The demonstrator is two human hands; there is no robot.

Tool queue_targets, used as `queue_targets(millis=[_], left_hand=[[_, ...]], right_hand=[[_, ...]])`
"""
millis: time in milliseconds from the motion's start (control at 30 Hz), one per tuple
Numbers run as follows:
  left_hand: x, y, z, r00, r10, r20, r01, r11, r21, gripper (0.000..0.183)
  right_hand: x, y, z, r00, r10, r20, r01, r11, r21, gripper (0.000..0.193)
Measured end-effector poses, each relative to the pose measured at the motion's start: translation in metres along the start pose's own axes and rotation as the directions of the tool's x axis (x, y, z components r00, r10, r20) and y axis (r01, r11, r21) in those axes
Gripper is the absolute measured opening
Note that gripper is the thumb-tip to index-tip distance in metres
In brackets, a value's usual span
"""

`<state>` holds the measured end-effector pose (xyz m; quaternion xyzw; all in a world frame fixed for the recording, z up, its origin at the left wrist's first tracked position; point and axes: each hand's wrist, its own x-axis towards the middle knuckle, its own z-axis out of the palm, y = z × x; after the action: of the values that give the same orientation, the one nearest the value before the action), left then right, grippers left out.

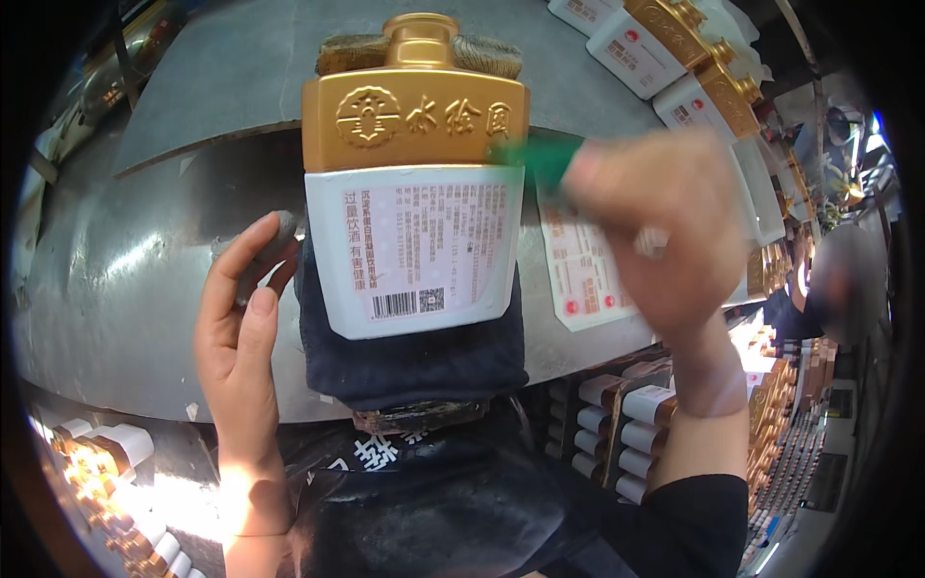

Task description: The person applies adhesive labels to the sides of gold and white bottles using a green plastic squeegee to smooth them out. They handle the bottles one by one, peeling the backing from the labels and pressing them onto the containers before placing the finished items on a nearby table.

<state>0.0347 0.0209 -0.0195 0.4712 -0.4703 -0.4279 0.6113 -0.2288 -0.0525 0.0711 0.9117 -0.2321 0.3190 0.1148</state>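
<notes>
A flat bottle [414,250] with a white body, a printed label and a gold upper part lies face up in the middle. Its neck points to the far side. Under it is a black cloth pad [414,371]. My left hand [241,328] is just left of the bottle, fingers curved and apart, with grey coverings or stains on the fingertips; it holds nothing that I can see. On the right, my right hand [665,222] is smeared by motion. It grips a flat green piece [544,159], perhaps a scraper, whose end reaches the bottle's right edge near the gold border.
A label sheet [588,279] lies on the grey metal table [125,279], partly behind my right hand. More white and gold bottles [665,58] stand at the far right. Rows of bottles [636,433] fill the lower right, others [106,453] the lower left. A person [848,289] is at the right.
</notes>
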Motion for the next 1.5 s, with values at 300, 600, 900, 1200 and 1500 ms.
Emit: queue_targets(millis=[300,600,900,1200,1500], left_hand=[[-0.003,-0.004,-0.003,1.0,-0.018,-0.005,0.018,1.0,-0.003,0.036],[-0.01,0.005,-0.008,1.0,-0.003,0.023,0.003,0.999,0.032,0.036],[-0.009,-0.002,-0.015,1.0,-0.006,0.029,0.007,1.0,-0.028,0.034],[-0.004,-0.002,-0.01,0.999,-0.015,0.041,0.015,1.0,0.004,0.033],[-0.006,0.002,-0.016,0.997,-0.051,0.052,0.051,0.999,-0.005,0.035]], right_hand=[[-0.001,-0.025,0.004,0.989,0.006,0.146,-0.017,0.997,0.074,0.018],[0.042,-0.043,0.046,0.983,-0.172,-0.06,0.168,0.984,-0.058,0.019],[0.024,-0.005,0.022,0.995,-0.104,-0.01,0.102,0.989,-0.105,0.027],[-0.019,-0.034,0.002,0.973,-0.196,0.125,0.175,0.971,0.161,0.012],[0.029,-0.093,0.02,0.928,-0.16,0.338,-0.033,0.865,0.501,0.022]])
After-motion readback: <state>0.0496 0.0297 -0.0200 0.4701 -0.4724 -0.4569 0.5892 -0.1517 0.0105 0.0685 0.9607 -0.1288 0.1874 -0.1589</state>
